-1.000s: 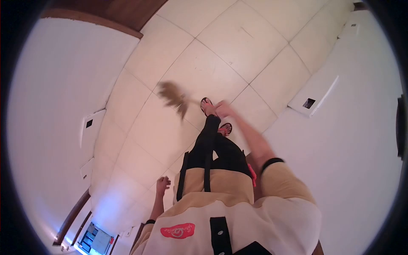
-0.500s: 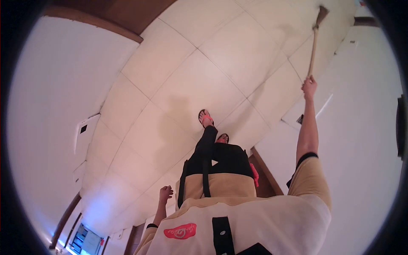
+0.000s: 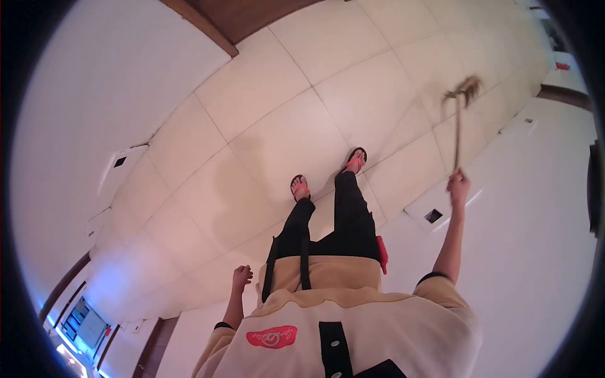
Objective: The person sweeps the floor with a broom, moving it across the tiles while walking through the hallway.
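Note:
My right hand is closed around the handle end of a broom, out to the right at arm's length. The broom's brown bristle head is blurred by motion and is over the tiled floor. At my left side hangs my left hand, its fingers loosely curled in, with nothing visible in them. My feet, in dark sandals with pink straps, stand apart on the tiles.
White walls run along the left and right, with dark wall outlets low down. A brown door stands at the top. Bluish light falls near a doorway at lower left.
The broom head has swung lower in view and its bristles have splayed. My right hand has come lower and nearer my body. One foot has stepped forward; the view has shifted along the corridor.

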Demonstrator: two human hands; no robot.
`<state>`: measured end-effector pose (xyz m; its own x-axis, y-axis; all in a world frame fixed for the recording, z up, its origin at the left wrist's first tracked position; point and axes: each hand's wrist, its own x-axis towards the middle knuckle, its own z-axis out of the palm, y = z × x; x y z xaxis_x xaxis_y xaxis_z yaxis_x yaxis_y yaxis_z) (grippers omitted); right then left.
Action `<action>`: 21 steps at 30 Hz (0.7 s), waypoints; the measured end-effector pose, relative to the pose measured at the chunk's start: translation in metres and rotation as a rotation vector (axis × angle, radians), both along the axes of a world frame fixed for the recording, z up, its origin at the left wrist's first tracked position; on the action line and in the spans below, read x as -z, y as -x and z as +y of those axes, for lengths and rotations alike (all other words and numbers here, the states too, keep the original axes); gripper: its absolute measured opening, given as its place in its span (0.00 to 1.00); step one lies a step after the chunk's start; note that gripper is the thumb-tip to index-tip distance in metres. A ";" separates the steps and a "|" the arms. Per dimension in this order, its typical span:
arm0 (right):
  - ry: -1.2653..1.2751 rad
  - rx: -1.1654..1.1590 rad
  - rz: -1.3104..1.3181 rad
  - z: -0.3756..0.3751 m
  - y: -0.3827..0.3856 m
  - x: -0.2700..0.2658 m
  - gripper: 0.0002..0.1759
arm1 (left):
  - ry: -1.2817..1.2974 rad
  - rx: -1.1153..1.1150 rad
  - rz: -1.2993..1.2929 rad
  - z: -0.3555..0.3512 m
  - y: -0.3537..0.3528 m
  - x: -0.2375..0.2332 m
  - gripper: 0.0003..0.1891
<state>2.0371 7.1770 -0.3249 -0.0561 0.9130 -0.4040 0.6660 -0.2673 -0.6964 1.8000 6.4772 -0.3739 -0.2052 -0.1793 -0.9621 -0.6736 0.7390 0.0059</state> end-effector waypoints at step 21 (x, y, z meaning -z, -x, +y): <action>0.504 -0.807 0.533 0.111 0.266 0.276 0.16 | -0.237 0.526 0.362 0.169 -0.091 -0.056 0.13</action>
<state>1.7716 7.2877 -0.6006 -0.8431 0.2653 -0.4677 0.4184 -0.2227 -0.8805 1.8909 6.6465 -0.3183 -0.5237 0.2400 -0.8174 -0.1496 0.9186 0.3657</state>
